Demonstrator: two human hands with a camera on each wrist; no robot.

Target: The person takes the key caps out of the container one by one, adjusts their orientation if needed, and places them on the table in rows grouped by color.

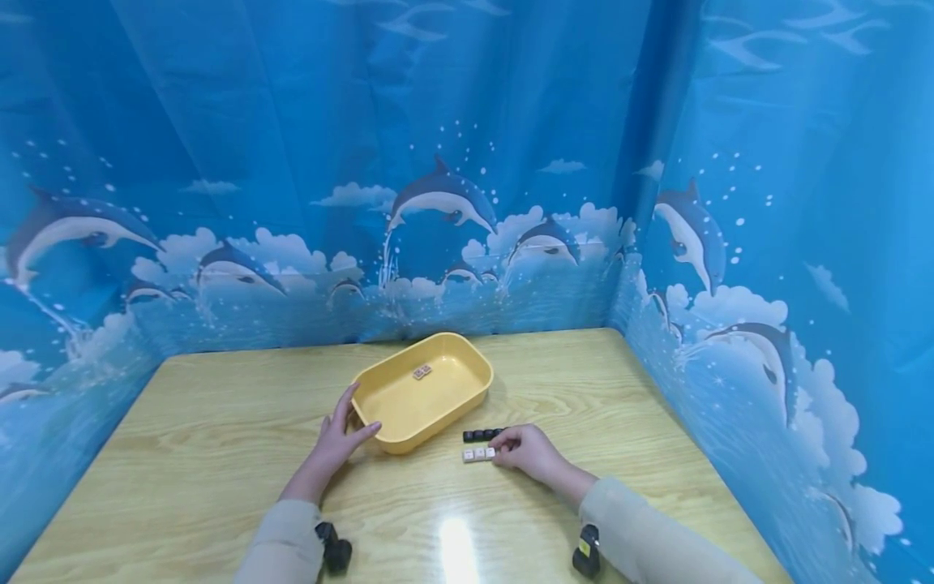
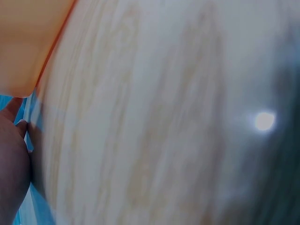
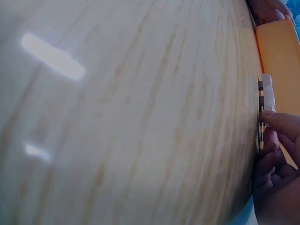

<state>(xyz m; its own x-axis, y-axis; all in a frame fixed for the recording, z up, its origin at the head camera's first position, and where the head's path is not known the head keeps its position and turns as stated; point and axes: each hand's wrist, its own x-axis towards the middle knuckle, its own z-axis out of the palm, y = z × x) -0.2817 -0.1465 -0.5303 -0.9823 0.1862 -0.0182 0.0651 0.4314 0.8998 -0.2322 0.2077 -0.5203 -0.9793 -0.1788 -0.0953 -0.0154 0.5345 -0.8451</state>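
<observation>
A yellow plastic basin (image 1: pixel 423 405) stands at an angle on the table, with two small brown-pink keycaps (image 1: pixel 422 371) on its floor. My left hand (image 1: pixel 337 442) rests against the basin's near-left corner, thumb and fingers spread along the rim. To the right of the basin lies a short row of white keycaps (image 1: pixel 474 455), close in front of a row of black keycaps (image 1: pixel 477 435). With thumb and fingertips, my right hand (image 1: pixel 531 451) pinches the white keycap at the row's right end. In the right wrist view that hand's fingers partly hide the white row (image 3: pixel 268 89).
The wood-grain table (image 1: pixel 219 438) reaches back to a blue dolphin-print curtain (image 1: pixel 292 203), which also closes off the right side. Black wrist devices (image 1: pixel 336 551) sit below both sleeves. A bright glare patch (image 1: pixel 458 547) shows on the tabletop near the front.
</observation>
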